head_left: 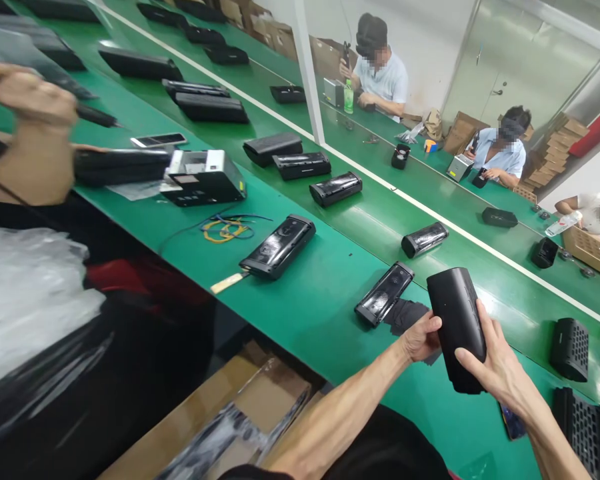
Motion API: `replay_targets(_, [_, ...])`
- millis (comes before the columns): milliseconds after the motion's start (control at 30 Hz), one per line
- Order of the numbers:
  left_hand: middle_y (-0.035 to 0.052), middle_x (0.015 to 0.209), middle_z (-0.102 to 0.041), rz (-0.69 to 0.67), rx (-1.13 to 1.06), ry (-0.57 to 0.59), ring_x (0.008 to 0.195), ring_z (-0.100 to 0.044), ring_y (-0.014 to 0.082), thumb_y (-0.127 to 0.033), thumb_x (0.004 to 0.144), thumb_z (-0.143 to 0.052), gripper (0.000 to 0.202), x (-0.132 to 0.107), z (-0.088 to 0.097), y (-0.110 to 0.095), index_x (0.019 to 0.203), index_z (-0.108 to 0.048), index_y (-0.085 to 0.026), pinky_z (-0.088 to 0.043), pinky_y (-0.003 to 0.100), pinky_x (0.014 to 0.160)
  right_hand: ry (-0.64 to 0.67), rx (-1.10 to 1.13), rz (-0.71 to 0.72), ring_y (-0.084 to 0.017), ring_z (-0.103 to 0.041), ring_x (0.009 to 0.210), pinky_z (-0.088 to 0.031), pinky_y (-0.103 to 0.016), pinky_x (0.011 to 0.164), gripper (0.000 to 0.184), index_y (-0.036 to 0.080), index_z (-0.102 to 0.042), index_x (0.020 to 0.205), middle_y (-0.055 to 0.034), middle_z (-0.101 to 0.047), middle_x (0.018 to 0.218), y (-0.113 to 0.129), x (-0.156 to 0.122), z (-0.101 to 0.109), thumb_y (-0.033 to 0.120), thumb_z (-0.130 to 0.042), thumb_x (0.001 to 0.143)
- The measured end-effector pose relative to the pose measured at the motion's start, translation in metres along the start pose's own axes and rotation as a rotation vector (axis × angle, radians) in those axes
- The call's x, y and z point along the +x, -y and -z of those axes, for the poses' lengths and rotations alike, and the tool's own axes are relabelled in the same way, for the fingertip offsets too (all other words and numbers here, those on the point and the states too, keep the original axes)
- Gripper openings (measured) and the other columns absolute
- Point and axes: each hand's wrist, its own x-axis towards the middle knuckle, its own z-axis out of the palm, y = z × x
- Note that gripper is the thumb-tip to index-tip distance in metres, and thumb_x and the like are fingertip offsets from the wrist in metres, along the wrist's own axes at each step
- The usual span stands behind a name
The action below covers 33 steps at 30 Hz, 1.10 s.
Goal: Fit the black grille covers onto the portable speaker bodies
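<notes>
1. The left hand [423, 337] pinches the left edge of a matte black, oblong casing with rounded sides [457, 330], its thumb against the edge.
2. The right hand [500, 360] is wrapped around the casing's right side, its thumb lying across the near face. The casing is thus held between both hands, tilted, above the smooth green surface [325, 320].
3. Just behind the left hand, a crumpled dark grey cloth [405, 316] lies beside a glossy black, oblong unit with a perforated patch [384, 293].
4. Near the right forearm, a dark phone-like slab [513, 423] is partly hidden. Beyond it stands a black casing with a honeycomb-patterned face [570, 350].
5. Farther left on the surface, a larger glossy black unit [279, 247] lies next to a flat cream-coloured strip [227, 283].
6. Past these are a loose coil of yellow and blue cable [225, 231] and a boxy grey-and-black device [205, 179].
7. At the far left, a co-worker's hand [35, 100] is raised and blurred; I cannot tell its grip.
</notes>
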Motion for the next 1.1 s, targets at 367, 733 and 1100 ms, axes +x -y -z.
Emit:
replay_targets(367, [0.0143, 0.123, -0.081, -0.066, 0.029, -0.152, 0.122, -0.074, 0.0386, -0.044, 0.070, -0.099, 0.071, 0.003, -0.012, -0.008, 0.130, -0.071, -0.018, -0.056, 0.050, 0.105, -0.255, 0.172, 0.029, -0.046, -0.039, 0.158, -0.045, -0.067, 0.120, 0.116, 0.032, -0.024, 0.174, -0.0170, -0.030, 0.176, -0.017, -0.020, -0.011, 0.068, -0.084, 0.081])
replay_targets(733, [0.0135, 0.153, -0.064, -0.058, 0.474, -0.217, 0.130, -0.068, 0.0353, -0.044, 0.064, -0.103, 0.115, 0.013, -0.002, -0.075, 0.163, -0.045, -0.035, -0.056, 0.051, 0.108, -0.617, 0.402, -0.118, -0.040, -0.057, 0.137, -0.045, -0.060, 0.118, 0.091, 0.026, -0.053, 0.146, -0.0149, -0.056, 0.149, -0.037, -0.040, -0.051, 0.066, -0.089, 0.074])
replay_targets(1100, [0.0128, 0.151, -0.065, -0.104, 0.898, 0.049, 0.132, -0.062, 0.0402, -0.037, 0.066, -0.096, 0.093, 0.017, -0.026, -0.123, 0.152, -0.065, -0.021, -0.044, 0.046, 0.117, -0.424, 0.560, -0.135, -0.037, -0.065, 0.127, -0.055, -0.049, 0.106, 0.087, 0.029, -0.055, 0.147, -0.0135, -0.063, 0.146, -0.043, -0.053, -0.023, 0.064, -0.090, 0.075])
